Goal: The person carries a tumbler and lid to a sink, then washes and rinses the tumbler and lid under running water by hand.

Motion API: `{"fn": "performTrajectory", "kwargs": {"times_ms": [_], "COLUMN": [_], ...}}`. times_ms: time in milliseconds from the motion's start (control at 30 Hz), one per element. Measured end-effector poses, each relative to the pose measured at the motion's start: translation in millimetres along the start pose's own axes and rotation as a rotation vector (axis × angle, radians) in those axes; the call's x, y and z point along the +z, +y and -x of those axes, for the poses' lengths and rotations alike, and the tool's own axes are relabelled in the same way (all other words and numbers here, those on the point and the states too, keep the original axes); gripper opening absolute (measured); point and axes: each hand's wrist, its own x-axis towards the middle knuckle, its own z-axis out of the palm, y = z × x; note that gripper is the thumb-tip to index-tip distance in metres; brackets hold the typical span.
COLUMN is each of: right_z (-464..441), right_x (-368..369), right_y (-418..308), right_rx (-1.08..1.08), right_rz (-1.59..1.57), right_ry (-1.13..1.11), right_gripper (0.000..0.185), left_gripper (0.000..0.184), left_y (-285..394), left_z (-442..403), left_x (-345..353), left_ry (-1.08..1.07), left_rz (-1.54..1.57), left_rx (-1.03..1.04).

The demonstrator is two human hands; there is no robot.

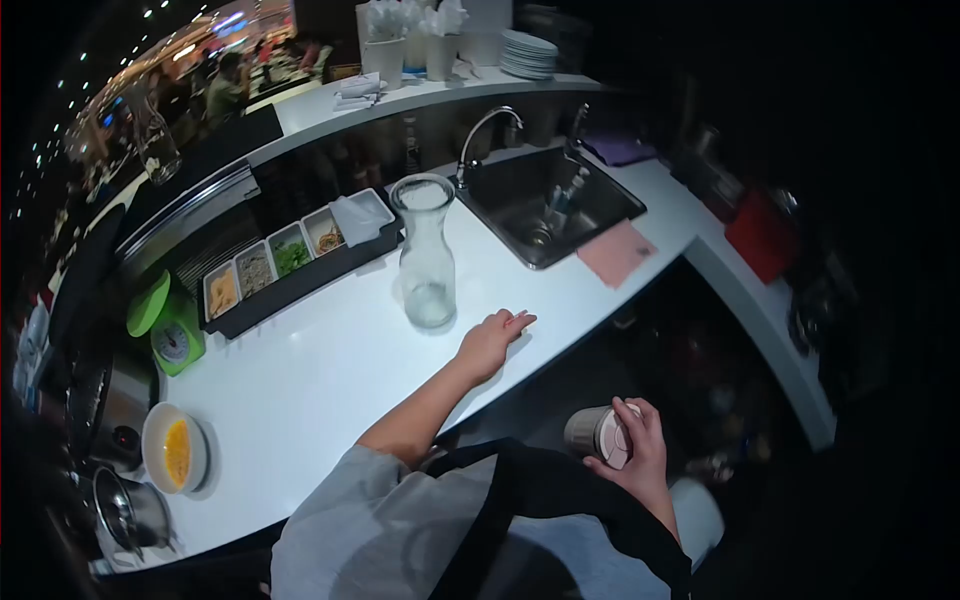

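Jar (583, 432): in the head view, it is held off the white counter (310, 400), out beyond its front edge; it leans, its pale top toward the right palm.
Jar's stage: judging by how things lie, it is picked up and not set down; whether the pale top is a lid cannot be told.
Right hand (640, 448): closed around the jar's top end, fingers over the far side, thumb on the near side, forearm reaching up from the person's body.
Left hand (488, 345): palm down by the counter's front edge, apparently resting on it; half open, fingers loosely bent and pointing along that edge toward the sink (500, 215), with nothing seen in its hold.
Left forearm (420, 410): stretched across the front edge.
Carafe (428, 262): upright just beyond the left hand, apart from it, with neither hand on it.
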Motion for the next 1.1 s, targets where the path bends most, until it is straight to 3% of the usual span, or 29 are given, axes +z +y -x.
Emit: {"fn": "performTrajectory", "kwargs": {"times_ms": [33,100,200,233,300,400,533,567,633,700,800,933,1067,1100], "right_z": [-43.6,-88.7,-160.0,-185.9,-233.5,-299.0,-390.6,-408.8,-445.0,-483.4,-542.2,-556.0,-548.9,-547.3], "right_x": [-4.6,-10.1,-0.6,9.2,32.7,59.5,97.9,114.4,119.6,147.8,183.8,258.2,343.3,342.4], "right_y": [30.2,54.4,87.8,98.0,112.1,120.4,172.9,190.4,210.4,249.9,313.1,361.8,398.7,395.4], "right_rx": [-0.029,-0.096,-0.203,-0.232,-0.285,-0.366,-0.41,-0.198,-0.146,0.132,0.405,0.687,0.538,0.407], "right_rz": [-0.024,-0.019,-0.047,-0.082,-0.149,-0.263,-0.516,-0.966,-1.053,-1.528,-1.625,-1.037,-0.366,-0.27], "right_ry": [-0.042,-0.055,-0.067,-0.07,-0.078,-0.073,-0.254,-0.429,-0.536,-0.724,-1.176,-1.467,-1.836,-1.808], "right_gripper": [0.084,0.084,0.083,0.083,0.082,0.078,0.071,0.061,0.062,0.058,0.057,0.049,0.05,0.05], "left_gripper": [0.042,0.051,0.083,0.11,0.11,0.106,0.095,0.094,0.095,0.094,0.095,0.097,0.099,0.099], "left_y": [-6.0,-28.6,9.4,15.5,41.0,30.3,1.3,-9.1,-15.1,-19.6,-13.7,-26.3,-49.0,-53.7], "left_z": [-42.1,-65.1,-80.9,-91.7,-111.4,-162.0,-214.6,-224.2,-244.5,-265.0,-286.7,-304.8,-316.0,-318.4], "left_x": [-9.4,9.7,-19.2,-12.3,0.2,19.7,19.5,24.2,36.1,47.2,53.7,68.1,74.5,75.7], "left_ry": [-0.096,-0.043,-0.152,-0.172,-0.043,0.385,0.518,0.536,0.596,0.684,0.746,0.906,0.897,0.904], "left_rz": [0.004,-0.358,-0.199,0.024,0.256,0.363,0.273,0.242,0.238,0.213,0.185,0.24,0.111,0.107], "left_rx": [-0.124,-0.134,-0.073,-0.018,0.054,-0.035,-0.156,-0.174,-0.263,-0.355,-0.635,-0.692,-0.574,-0.579]}}
